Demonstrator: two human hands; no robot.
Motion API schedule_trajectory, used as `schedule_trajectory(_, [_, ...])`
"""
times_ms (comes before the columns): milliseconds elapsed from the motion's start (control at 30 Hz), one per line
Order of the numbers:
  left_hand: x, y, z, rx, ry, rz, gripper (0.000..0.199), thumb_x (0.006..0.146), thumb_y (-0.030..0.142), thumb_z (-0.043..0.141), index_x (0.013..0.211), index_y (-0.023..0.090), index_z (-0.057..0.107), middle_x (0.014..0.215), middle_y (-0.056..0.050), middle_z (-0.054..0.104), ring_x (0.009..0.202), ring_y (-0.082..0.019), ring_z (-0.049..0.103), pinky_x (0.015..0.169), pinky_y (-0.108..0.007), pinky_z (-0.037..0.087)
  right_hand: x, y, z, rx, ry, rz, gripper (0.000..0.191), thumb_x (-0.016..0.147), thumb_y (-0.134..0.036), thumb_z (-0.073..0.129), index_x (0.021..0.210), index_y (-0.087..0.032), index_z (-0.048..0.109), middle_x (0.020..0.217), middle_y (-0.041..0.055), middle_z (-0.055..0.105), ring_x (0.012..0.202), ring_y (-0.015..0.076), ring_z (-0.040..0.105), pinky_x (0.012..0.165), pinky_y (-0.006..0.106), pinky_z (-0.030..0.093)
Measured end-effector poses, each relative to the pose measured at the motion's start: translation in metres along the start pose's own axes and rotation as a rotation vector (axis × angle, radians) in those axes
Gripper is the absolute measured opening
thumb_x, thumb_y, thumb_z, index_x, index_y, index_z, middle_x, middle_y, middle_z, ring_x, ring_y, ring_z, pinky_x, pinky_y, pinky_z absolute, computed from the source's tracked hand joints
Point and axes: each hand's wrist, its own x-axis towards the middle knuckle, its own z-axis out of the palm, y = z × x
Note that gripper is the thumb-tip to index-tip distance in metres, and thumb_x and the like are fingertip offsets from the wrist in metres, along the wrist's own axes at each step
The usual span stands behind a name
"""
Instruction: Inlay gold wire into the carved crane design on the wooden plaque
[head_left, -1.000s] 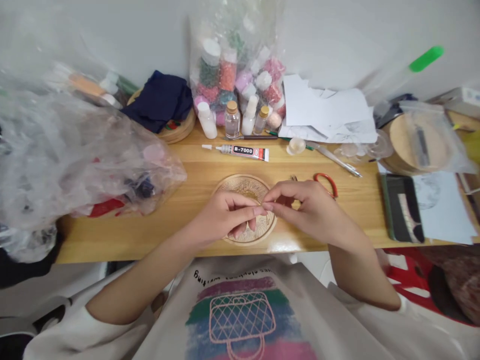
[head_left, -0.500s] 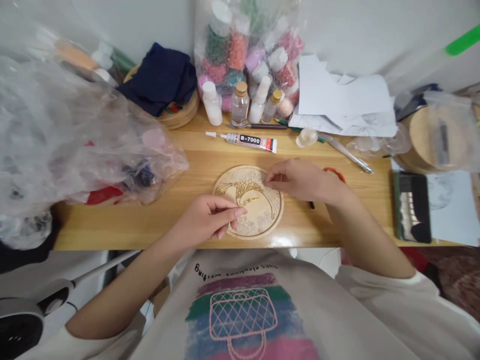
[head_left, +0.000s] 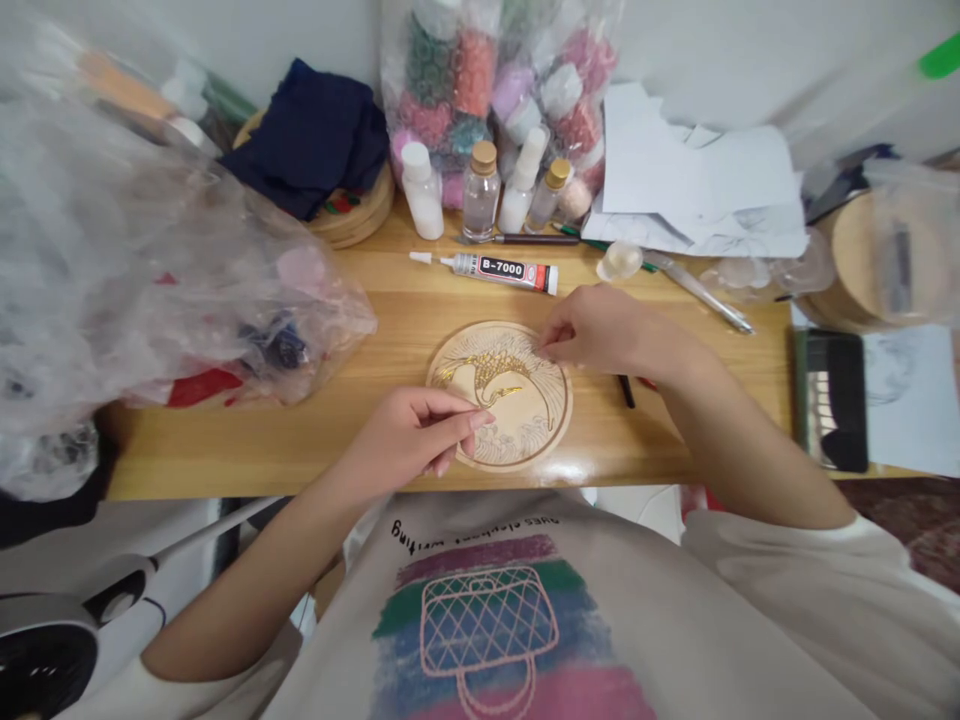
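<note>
One wooden disc [head_left: 525, 412], round, engraved, mid-bench [head_left: 225, 450], near front edge; gold bird outline [head_left: 504, 368] across its middle, approx. wire-like. L hand [head_left: 427, 435]: disc's 8 o'c., thumb & index closed in pinch; contents, if any, too small to tell. R hand [head_left: 600, 330]: 1–2 o'c. rim, fingers curled in w/ thumb close; gap & contents can't tell. Glue tube [head_left: 504, 270], 1 pc., 12 o'c., mkd B-7000, lying flat. Dark tool [head_left: 625, 390], 1 pc., 3 o'c., below R wrist, apart from disc. Risks (est.): L fingertips may snag outline & lift it if bond is weak; push twd 6 o'c. could run disc over edge; dropped R wrist could knock tool; loose pinch could lose any fine pc.
</note>
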Motion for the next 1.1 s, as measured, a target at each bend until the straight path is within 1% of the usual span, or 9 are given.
schedule_trajectory(367, [0.006, 0.005, 0.005, -0.040, -0.010, 0.011, 0.025, 0.075, 0.039, 0.072, 0.069, 0.015, 0.071, 0.059, 0.003, 0.061, 0.040, -0.002, 0.042, 0.041, -0.016, 0.031, -0.013, 0.010, 0.007, 0.097, 0.028, -0.129, 0.016, 0.077, -0.014, 0.061, 0.082, -0.020, 0.075, 0.079, 0.0010, 0.076, 0.069, 0.0153, 0.065, 0.063, 0.027, 0.041])
schedule_trajectory(467, [0.006, 0.005, 0.006, -0.073, -0.005, 0.012, 0.026, 0.076, 0.039, 0.072, 0.068, 0.015, 0.070, 0.059, 0.003, 0.062, 0.040, -0.002, 0.044, 0.040, -0.016, 0.031, -0.022, 0.010, 0.011, 0.135, 0.139, -0.149, 0.015, 0.079, -0.015, 0.062, 0.085, -0.019, 0.075, 0.078, 0.0019, 0.075, 0.067, 0.0148, 0.063, 0.063, 0.027, 0.041])
schedule_trajectory(567, [0.002, 0.009, 0.009, -0.123, -0.012, 0.014, 0.026, 0.076, 0.040, 0.073, 0.070, 0.015, 0.071, 0.060, 0.002, 0.063, 0.039, -0.003, 0.046, 0.039, -0.016, 0.033, -0.038, 0.002, 0.016, 0.365, 0.210, -0.208, 0.014, 0.085, -0.021, 0.061, 0.090, -0.018, 0.074, 0.079, 0.0024, 0.074, 0.067, 0.0137, 0.064, 0.064, 0.026, 0.045])
schedule_trajectory(633, [-0.003, 0.015, 0.011, -0.169, -0.023, 0.041, 0.025, 0.077, 0.040, 0.073, 0.071, 0.016, 0.071, 0.060, 0.002, 0.063, 0.039, -0.004, 0.047, 0.038, -0.017, 0.033, -0.049, -0.010, 0.025, 0.601, 0.125, -0.347, 0.016, 0.087, -0.025, 0.062, 0.097, -0.018, 0.072, 0.089, 0.0029, 0.076, 0.074, 0.0133, 0.066, 0.070, 0.026, 0.050])
schedule_trajectory(700, [-0.008, 0.024, 0.013, -0.231, -0.002, 0.089, 0.024, 0.076, 0.040, 0.075, 0.074, 0.017, 0.072, 0.060, 0.003, 0.063, 0.038, -0.004, 0.048, 0.037, -0.017, 0.033, -0.057, -0.028, 0.040, 0.759, -0.068, -0.545, 0.019, 0.090, -0.029, 0.063, 0.104, -0.020, 0.071, 0.099, 0.0033, 0.075, 0.087, 0.0149, 0.068, 0.080, 0.028, 0.053])
schedule_trajectory(767, [-0.010, 0.036, 0.013, -0.294, 0.063, 0.143, 0.024, 0.074, 0.041, 0.078, 0.077, 0.018, 0.073, 0.059, 0.004, 0.063, 0.037, -0.004, 0.047, 0.035, -0.017, 0.032, -0.060, -0.048, 0.058, 0.932, -0.090, -0.682, 0.021, 0.088, -0.033, 0.066, 0.105, -0.021, 0.070, 0.106, 0.0041, 0.073, 0.098, 0.0168, 0.067, 0.089, 0.030, 0.053])
schedule_trajectory(933, [-0.003, 0.072, 0.005, -0.369, 0.233, 0.336, 0.031, 0.064, 0.043, 0.086, 0.076, 0.018, 0.072, 0.057, 0.006, 0.060, 0.036, -0.002, 0.043, 0.034, -0.016, 0.034, -0.053, -0.095, 0.088, 1.223, -0.047, -0.514, 0.025, 0.088, -0.041, 0.065, 0.098, -0.020, 0.072, 0.093, 0.0041, 0.074, 0.079, 0.0143, 0.065, 0.075, 0.028, 0.052])
schedule_trajectory(1000, [0.000, 0.083, 0.004, -0.343, 0.227, 0.385, 0.033, 0.062, 0.042, 0.087, 0.076, 0.017, 0.072, 0.056, 0.006, 0.059, 0.038, -0.002, 0.043, 0.036, -0.016, 0.036, -0.049, -0.106, 0.091, 1.338, -0.027, -0.490, 0.029, 0.085, -0.046, 0.067, 0.093, -0.019, 0.072, 0.083, 0.0025, 0.072, 0.069, 0.0116, 0.061, 0.067, 0.026, 0.049])
schedule_trajectory(1100, [0.000, 0.088, 0.007, -0.234, 0.162, 0.402, 0.028, 0.068, 0.041, 0.083, 0.077, 0.017, 0.072, 0.059, 0.005, 0.061, 0.041, -0.003, 0.045, 0.039, -0.015, 0.037, -0.042, -0.111, 0.094, 1.507, 0.029, -0.466, 0.037, 0.077, -0.054, 0.073, 0.086, -0.018, 0.069, 0.072, -0.0002, 0.067, 0.059, 0.0092, 0.055, 0.058, 0.024, 0.045])
